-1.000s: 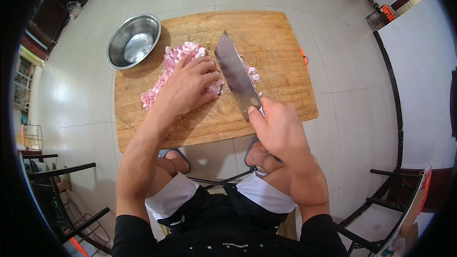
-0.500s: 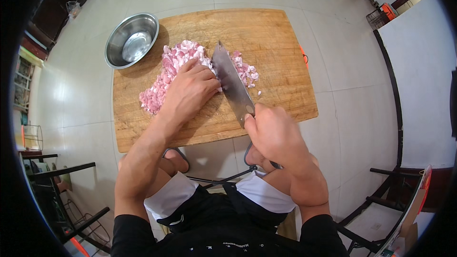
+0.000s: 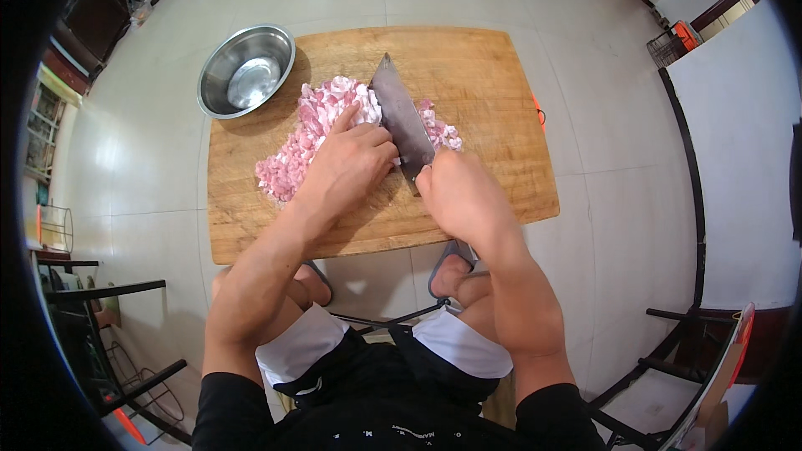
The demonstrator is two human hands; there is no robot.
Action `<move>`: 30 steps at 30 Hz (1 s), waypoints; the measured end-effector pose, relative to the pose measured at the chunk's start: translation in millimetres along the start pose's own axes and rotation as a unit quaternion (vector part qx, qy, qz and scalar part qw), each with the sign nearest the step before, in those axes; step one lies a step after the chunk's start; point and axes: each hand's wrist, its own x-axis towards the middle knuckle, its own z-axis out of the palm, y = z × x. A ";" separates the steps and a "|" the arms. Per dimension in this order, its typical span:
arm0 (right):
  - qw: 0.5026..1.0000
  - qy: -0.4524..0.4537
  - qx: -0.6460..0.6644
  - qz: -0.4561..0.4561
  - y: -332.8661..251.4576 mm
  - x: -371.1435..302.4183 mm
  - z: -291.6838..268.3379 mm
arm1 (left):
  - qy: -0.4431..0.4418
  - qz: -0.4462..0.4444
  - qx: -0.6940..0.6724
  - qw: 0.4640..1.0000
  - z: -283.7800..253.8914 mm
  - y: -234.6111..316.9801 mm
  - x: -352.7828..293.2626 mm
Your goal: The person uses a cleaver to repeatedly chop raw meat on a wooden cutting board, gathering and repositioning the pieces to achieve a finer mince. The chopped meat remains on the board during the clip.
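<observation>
A steel bowl [image 3: 219, 75] was set at ten o'clock on the cutting board [image 3: 497, 104]. Diced meat [image 3: 294, 159], heaped inward from nine, was partly covered by the left hand [image 3: 354, 157], fingers half-curled, any grip indiscernible; a cleaver [image 3: 398, 104] was clasped by the right hand [image 3: 464, 196], fingers closed.

Looks like a home, to judge from the glossy pale floor tiles [image 3: 150, 167], white wall [image 3: 743, 117], dark furniture [image 3: 100, 12] with a plastic bag [image 3: 139, 8] beside it, wire basket [image 3: 666, 49], and casual slippers [image 3: 457, 249] worn near a wooden chopping board [image 3: 484, 75] with a steel bowl [image 3: 251, 79] at its corner.
</observation>
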 end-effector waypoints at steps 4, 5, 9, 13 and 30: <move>0.975 -0.085 0.187 0.086 18.4 17.9 -7.8 | -0.026 -0.026 -0.003 0.999 0.2 -0.3 0.2; 0.970 -0.087 0.209 0.092 23.5 19.4 -10.7 | -0.024 -0.029 -0.001 0.999 -0.3 -0.3 0.1; 0.957 -0.098 0.250 0.110 48.0 15.0 -26.8 | -0.005 -0.024 0.008 1.000 0.9 -1.0 -1.5; 0.954 -0.129 0.240 0.123 59.1 0.6 -44.0 | 0.018 -0.052 0.010 0.998 -4.8 4.0 6.2; 0.973 0.032 0.194 0.118 32.3 -51.3 -53.8 | -0.043 -0.079 0.025 0.996 1.8 -17.0 26.9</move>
